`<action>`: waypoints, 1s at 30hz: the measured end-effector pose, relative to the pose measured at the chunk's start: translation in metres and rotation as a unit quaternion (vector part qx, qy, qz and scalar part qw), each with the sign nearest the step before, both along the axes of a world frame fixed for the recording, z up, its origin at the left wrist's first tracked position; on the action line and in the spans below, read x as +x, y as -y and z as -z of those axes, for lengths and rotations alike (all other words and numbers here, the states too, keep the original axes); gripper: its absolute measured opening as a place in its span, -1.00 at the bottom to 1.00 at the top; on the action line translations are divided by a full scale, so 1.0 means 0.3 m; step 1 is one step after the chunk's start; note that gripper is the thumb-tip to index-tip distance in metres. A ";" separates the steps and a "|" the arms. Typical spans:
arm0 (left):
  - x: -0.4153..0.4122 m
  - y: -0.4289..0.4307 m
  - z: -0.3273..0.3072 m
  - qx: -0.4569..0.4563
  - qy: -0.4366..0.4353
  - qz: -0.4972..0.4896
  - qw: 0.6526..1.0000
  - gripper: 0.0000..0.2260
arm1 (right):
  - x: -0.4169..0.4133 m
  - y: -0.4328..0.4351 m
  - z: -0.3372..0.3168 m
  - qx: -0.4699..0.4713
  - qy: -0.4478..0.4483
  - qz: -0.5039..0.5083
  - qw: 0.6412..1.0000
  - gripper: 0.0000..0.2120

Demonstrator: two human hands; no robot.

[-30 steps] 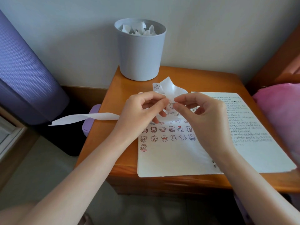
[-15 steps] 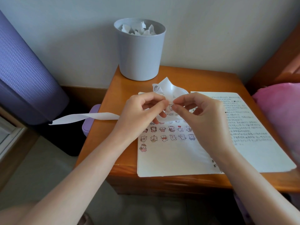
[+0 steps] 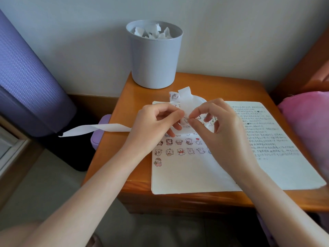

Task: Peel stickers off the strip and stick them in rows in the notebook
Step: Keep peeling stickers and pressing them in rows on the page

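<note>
A white paper sticker strip (image 3: 185,102), printed with tiny cartoon animals, is held just above an open white notebook (image 3: 187,177). The left hand (image 3: 156,122) pinches the strip between thumb and forefinger, with its other fingers curled beneath. The right hand (image 3: 224,127) meets it from the other side, thumb and forefinger tips closed on the strip's edge and the other fingers loosely bent. The strip's upper end curls upward, and its long bare tail trails left past the desk edge.

Rows of small stickers (image 3: 179,147) show on the notebook's left page below the hands, with a single sticker starting a lower row. Handwriting fills the right page.

The notebook lies on a glossy orange-brown wooden desk (image 3: 222,86) against a pale wall. A grey-blue plastic bin (image 3: 154,56) of crumpled white paper stands at the desk's back. A large purple textured object (image 3: 26,77) is at left, pink fabric (image 3: 309,125) at right, and grey floor below.
</note>
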State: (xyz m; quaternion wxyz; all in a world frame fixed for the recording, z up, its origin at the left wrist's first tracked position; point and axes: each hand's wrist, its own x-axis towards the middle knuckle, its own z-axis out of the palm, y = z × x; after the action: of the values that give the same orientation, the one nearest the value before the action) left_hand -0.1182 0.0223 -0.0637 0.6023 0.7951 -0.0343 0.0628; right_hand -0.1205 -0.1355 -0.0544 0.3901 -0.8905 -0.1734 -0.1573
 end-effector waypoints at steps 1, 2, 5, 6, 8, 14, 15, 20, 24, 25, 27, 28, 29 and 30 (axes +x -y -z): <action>0.001 0.001 0.001 -0.005 -0.001 0.000 1.000 -0.89 | -0.005 -0.001 -0.002 -0.002 0.010 -0.002 1.000 -0.96; 0.003 0.000 0.002 -0.011 -0.001 0.000 1.000 -0.90 | -0.011 -0.001 -0.007 0.005 0.016 -0.008 1.000 -0.96; 0.006 -0.001 0.003 -0.018 0.006 0.001 1.000 -0.89 | -0.039 -0.002 -0.033 0.062 -0.018 -0.045 0.997 -0.95; 0.006 -0.002 0.003 -0.014 0.011 0.003 1.000 -0.89 | -0.049 -0.003 -0.042 0.081 -0.048 -0.060 0.994 -0.93; 0.003 -0.002 0.001 -0.005 0.021 0.006 1.000 -0.87 | -0.066 -0.006 -0.055 0.109 -0.133 -0.089 0.981 -0.94; 0.003 0.001 0.005 -0.019 0.023 0.007 1.000 -0.87 | -0.093 -0.019 -0.024 0.088 -0.287 -0.118 0.947 -0.95; 0.003 0.002 0.006 -0.019 0.023 0.007 1.000 -0.87 | -0.093 -0.020 -0.020 0.080 -0.292 -0.116 0.946 -0.94; 0.005 0.000 0.009 -0.022 0.023 0.009 0.999 -0.86 | -0.095 -0.025 -0.015 0.057 -0.298 -0.110 0.946 -0.94; 0.005 0.000 0.010 -0.013 0.026 0.011 1.000 -0.87 | -0.097 -0.032 -0.011 0.056 -0.295 -0.105 0.948 -0.94; 0.005 0.000 0.011 -0.013 0.026 0.012 1.000 -0.87 | -0.098 -0.032 -0.009 0.055 -0.291 -0.104 0.949 -0.94; 0.006 0.000 0.011 -0.015 0.026 0.013 0.999 -0.87 | -0.102 -0.035 -0.008 0.052 -0.285 -0.105 0.951 -0.94; 0.006 -0.001 0.011 -0.015 0.026 0.013 0.999 -0.87 | -0.103 -0.037 -0.008 0.052 -0.283 -0.104 0.952 -0.94; 0.007 -0.001 0.012 -0.016 0.026 0.014 0.999 -0.87 | -0.104 -0.039 -0.007 0.052 -0.280 -0.103 0.953 -0.94; 0.007 -0.002 0.012 -0.016 0.026 0.015 0.999 -0.87 | -0.104 -0.042 -0.007 0.051 -0.279 -0.100 0.954 -0.94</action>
State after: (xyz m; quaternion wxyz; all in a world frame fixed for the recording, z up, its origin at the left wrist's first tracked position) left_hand -0.1160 0.0228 -0.0672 0.6145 0.7830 -0.0611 0.0745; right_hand -0.1518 -0.1230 -0.0523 0.4814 -0.8560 -0.1379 0.1285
